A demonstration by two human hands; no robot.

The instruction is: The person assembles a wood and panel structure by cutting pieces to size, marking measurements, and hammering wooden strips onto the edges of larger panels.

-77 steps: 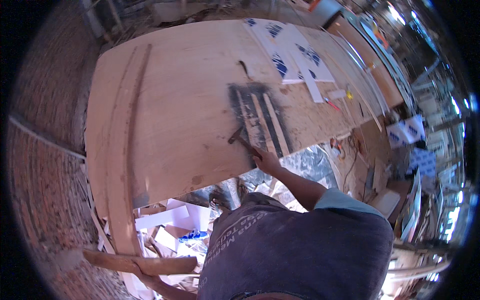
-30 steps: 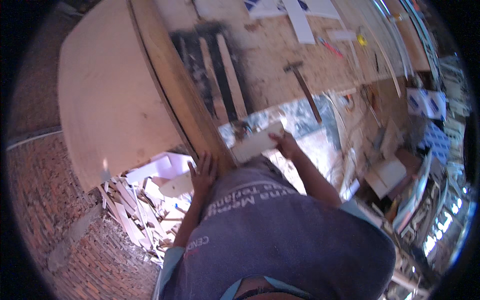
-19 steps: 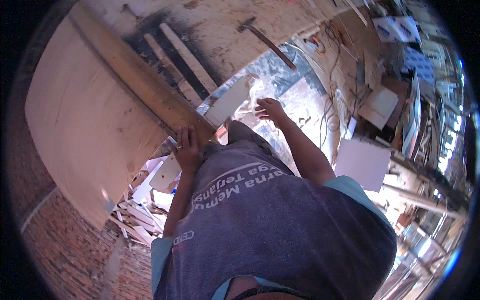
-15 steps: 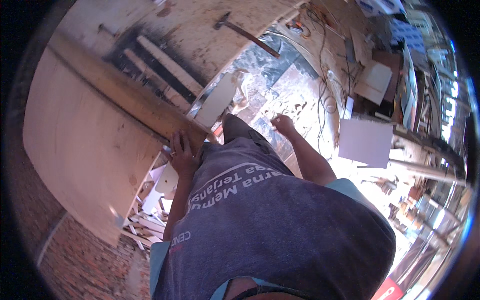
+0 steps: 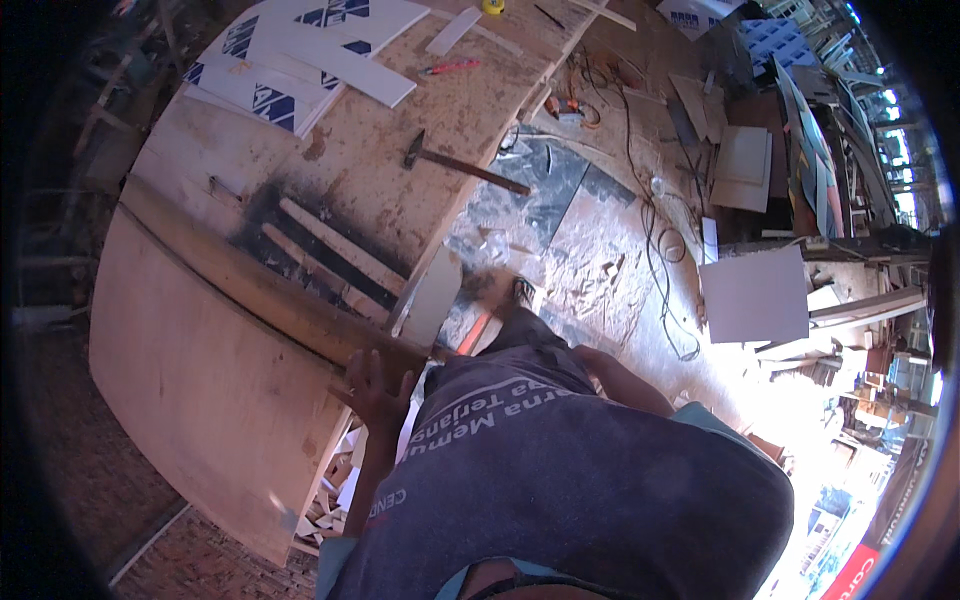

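Note:
My left hand [image 5: 376,392] has its fingers spread, at the near end of a long brown wooden beam [image 5: 270,300] and beside the edge of a large pale plywood sheet [image 5: 200,370]. Nothing shows in its grasp. My right forearm [image 5: 632,385] reaches in toward my body, and the hand at its end is mostly hidden by my shirt, so its fingers do not show. A hammer [image 5: 465,168] with a wooden handle lies across the workbench edge, its handle jutting past it.
On the workbench [image 5: 350,165] lie white panels [image 5: 290,60] with blue print and a red tool [image 5: 450,67]. Slots with dark edges cut through its top. Cables [image 5: 650,240] trail over the littered floor. A white square panel [image 5: 755,295] stands at the right; offcuts lie below the plywood.
My view has shifted, bringing more of the workbench's far end into sight. My right hand has drawn back toward my body, behind the shirt. My left hand's fingers are spread wider.

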